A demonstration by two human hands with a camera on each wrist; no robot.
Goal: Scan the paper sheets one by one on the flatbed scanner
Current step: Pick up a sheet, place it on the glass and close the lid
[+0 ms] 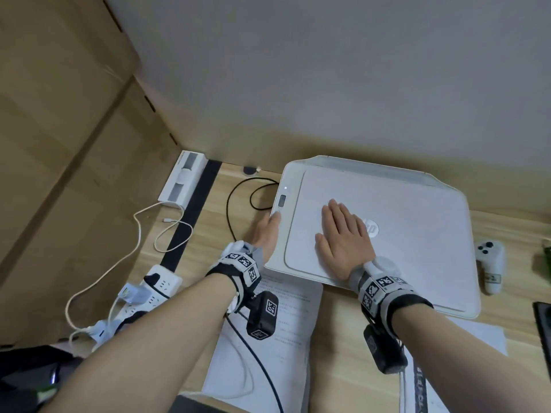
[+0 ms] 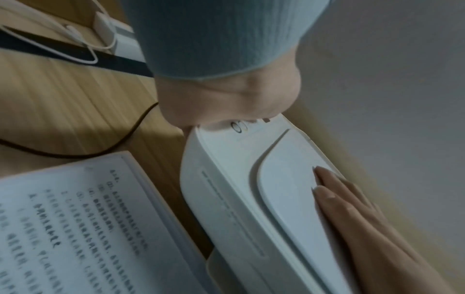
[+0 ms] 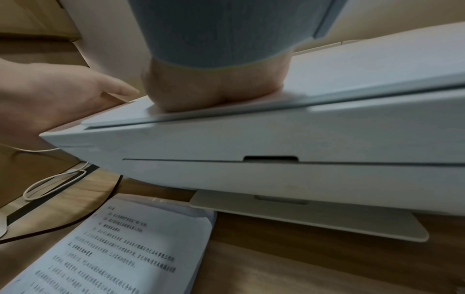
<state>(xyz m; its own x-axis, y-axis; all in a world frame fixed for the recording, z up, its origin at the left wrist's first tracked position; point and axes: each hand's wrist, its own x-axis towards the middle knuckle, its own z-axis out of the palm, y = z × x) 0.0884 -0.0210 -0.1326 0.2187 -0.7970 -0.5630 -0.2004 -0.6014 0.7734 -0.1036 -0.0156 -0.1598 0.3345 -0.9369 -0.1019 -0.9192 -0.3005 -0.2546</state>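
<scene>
Item, nearest the person: a stack of printed paper sheets (image 1: 277,320) lying flat on the wooden desk (image 1: 337,338), just in front of the flatbed scanner (image 1: 417,234), at its left front corner; a second lot of white sheets (image 1: 477,335) lies in front of the scanner's right half, partly hidden by the forearm. Item: a black cable (image 1: 259,362) running across the near stack. Item: the scanner itself, white, lid fully down, with an output tray (image 3: 314,218) sticking out beneath its front. Item: right hand (image 1: 343,236), spread flat, palm down on the scanner lid, fingers straight, holding nothing. Item: left hand (image 1: 267,231) at the scanner's left edge, fingertip laid on the control strip just in front of the small dark display (image 1: 281,200); the rest of its fingers are hidden, so their bend cannot be told. Item, left of the scanner: a white power strip (image 1: 158,284) and a looped white cable (image 1: 140,228). Item, right of the scanner: a white handheld controller (image 1: 492,263). Item, behind the scanner: a plain grey wall (image 1: 328,70).
</scene>
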